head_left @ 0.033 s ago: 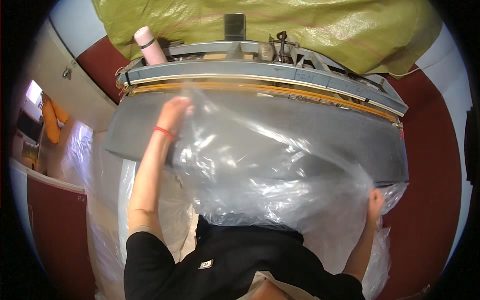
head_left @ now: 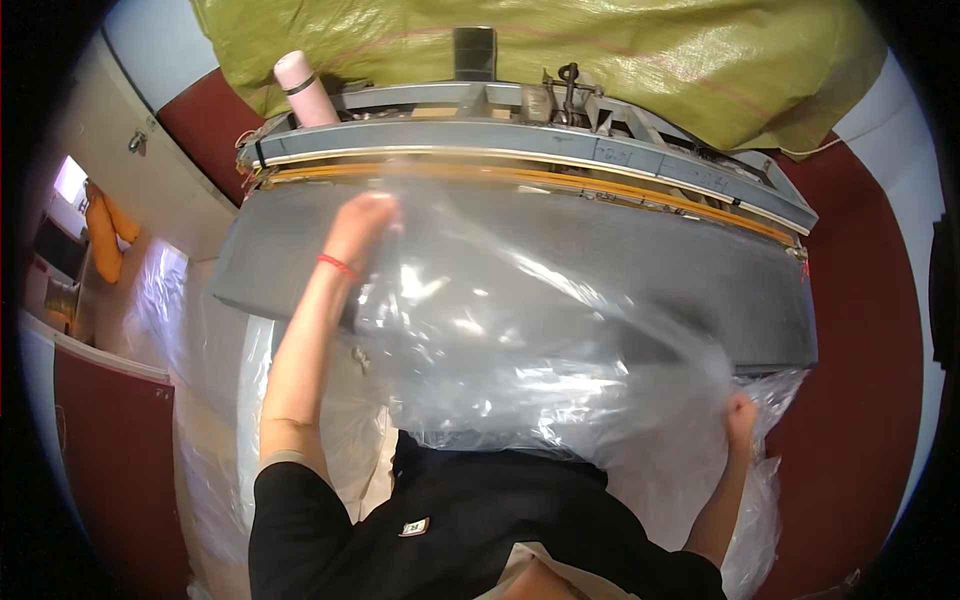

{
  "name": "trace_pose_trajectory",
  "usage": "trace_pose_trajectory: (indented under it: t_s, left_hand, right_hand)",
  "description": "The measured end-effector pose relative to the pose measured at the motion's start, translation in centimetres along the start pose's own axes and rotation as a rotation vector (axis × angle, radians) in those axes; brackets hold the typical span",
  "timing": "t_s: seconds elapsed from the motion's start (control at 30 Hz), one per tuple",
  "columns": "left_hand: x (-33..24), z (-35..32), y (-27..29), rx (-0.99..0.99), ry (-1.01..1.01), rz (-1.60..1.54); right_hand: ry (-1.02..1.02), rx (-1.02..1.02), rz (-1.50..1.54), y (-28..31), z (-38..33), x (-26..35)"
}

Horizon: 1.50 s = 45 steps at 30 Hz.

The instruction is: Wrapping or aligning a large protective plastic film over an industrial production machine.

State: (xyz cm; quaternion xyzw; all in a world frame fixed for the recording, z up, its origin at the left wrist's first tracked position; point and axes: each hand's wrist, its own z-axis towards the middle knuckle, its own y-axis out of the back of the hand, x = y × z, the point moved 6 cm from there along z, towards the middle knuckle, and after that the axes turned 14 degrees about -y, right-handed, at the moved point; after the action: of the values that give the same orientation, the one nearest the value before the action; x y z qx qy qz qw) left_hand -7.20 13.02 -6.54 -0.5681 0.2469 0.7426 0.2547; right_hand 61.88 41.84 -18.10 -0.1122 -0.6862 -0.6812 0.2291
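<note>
A clear plastic sheet [head_left: 500, 350] is stretched between my hands, over a long grey work surface [head_left: 280, 240] and down toward my waist. My left hand [head_left: 362, 222], red band at the wrist, is closed on the sheet's upper left edge above the surface. My right hand [head_left: 740, 412] grips the sheet's right edge, lower down and just off the front right corner of the surface. Part of the sheet is smeared by motion. Whether it is one layer or a bag I cannot tell.
Along the back of the surface runs a grey metal frame [head_left: 420, 138] with an orange strip [head_left: 560, 180]. A pink bottle [head_left: 305, 90] and a dark metal clamp [head_left: 569, 95] are on it. Yellow-green woven sheeting [head_left: 640, 50] hangs behind. More clear plastic hangs low at both sides.
My right hand has shifted slightly left and down with the sheet's edge. The left hand has moved a little to the right, still holding the sheet.
</note>
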Motion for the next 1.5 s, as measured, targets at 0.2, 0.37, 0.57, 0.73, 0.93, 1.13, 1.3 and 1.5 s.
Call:
trace_pose_trajectory:
  t_s: [0.2,0.37,0.57,0.73,0.93,1.13,1.3,1.5]
  left_hand:
    - [-6.6,-4.0,-7.4,0.148,-0.112,0.025]
    - [-9.6,-6.7,-9.5,0.209,-0.237,0.091]
    - [-12.8,-10.0,-11.5,0.340,-0.450,0.259]
    - [-9.0,-13.4,-8.5,0.903,-0.172,0.072]
    - [10.9,-24.1,15.8,1.372,0.341,1.230]
    - [-8.7,-12.1,32.8,-0.452,-0.053,1.791]
    - [-10.5,-7.3,25.8,-0.756,-0.566,1.082]
    - [4.0,-2.2,25.4,-0.310,0.336,1.241]
  right_hand:
    - [-0.044,0.323,-0.580,-0.7,-3.1,5.6]
    - [0.619,0.131,0.287,6.4,-5.1,34.4]
    - [1.036,0.380,0.671,2.5,-9.1,52.2]
    - [0.482,0.811,1.003,-3.3,-4.7,50.7]
    - [0.199,-0.048,0.899,0.5,9.0,34.2]
    - [0.160,-0.525,0.451,3.8,17.1,14.0]
    - [-0.100,-0.634,0.086,6.9,16.2,10.1]
    - [-0.277,-0.628,-0.397,9.0,17.5,4.0]
